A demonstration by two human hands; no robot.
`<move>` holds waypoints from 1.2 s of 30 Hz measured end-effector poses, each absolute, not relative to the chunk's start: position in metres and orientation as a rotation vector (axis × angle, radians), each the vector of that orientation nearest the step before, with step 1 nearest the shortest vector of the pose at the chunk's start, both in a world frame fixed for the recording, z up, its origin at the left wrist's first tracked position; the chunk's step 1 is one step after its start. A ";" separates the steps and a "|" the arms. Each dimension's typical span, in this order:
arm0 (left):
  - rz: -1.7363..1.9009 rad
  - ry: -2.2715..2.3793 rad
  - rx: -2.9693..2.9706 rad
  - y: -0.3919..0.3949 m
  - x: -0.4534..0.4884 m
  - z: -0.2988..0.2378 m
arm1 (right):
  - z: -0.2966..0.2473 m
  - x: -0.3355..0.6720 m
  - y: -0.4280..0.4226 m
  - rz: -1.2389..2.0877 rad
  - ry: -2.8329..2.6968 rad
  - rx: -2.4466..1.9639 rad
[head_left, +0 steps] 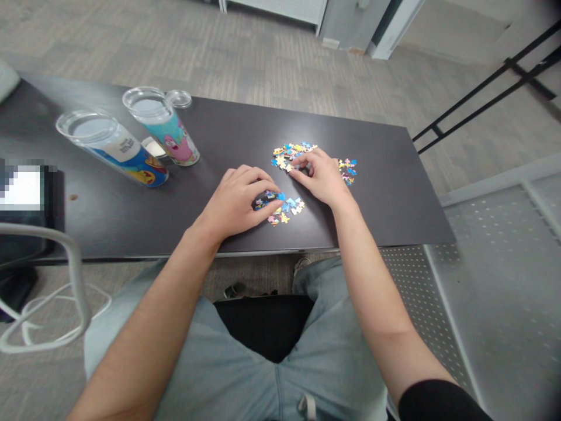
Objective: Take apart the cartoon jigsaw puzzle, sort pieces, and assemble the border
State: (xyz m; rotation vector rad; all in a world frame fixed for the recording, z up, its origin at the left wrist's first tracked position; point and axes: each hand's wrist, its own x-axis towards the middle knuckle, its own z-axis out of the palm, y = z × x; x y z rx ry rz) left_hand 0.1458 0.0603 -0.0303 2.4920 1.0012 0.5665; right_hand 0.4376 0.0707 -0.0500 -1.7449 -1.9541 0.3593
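Observation:
Small colourful jigsaw puzzle pieces lie on the dark table (228,128) in two loose groups. The farther pile (283,153) is the larger one, and my right hand (322,178) rests over its right part, fingers bent, thumb and fingertips near pieces. Whether a piece is between those fingertips I cannot make out. Closer to me is a smaller group of puzzle pieces (284,217). My left hand (241,199) curves beside and partly over it, thumb and fingers apart, with several pieces showing in the gap. Both hands hide some pieces.
On the left stand two clear-topped printed canisters, one blue and yellow (127,155), the other teal and pink (173,134). A clear round lid (179,99) lies behind them. A dark device (28,204) and a white cable (72,280) are at the far left. Black rails (482,88) rise at the right.

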 end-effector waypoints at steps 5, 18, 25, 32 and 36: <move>0.549 1.052 2.464 0.062 0.147 -0.030 | -0.049 0.439 0.072 0.304 -1.898 -1.751; 0.549 0.983 2.516 0.066 0.143 -0.035 | -0.063 0.446 0.082 0.441 -1.759 -1.569; 0.521 0.922 2.642 0.064 0.142 -0.041 | -0.066 0.452 0.078 0.407 -1.833 -1.638; 0.494 1.034 2.679 0.063 0.142 -0.046 | -0.070 0.456 0.081 0.415 -1.874 -1.611; 0.496 1.020 2.681 0.061 0.143 -0.044 | -0.065 0.455 0.080 0.418 -1.883 -1.655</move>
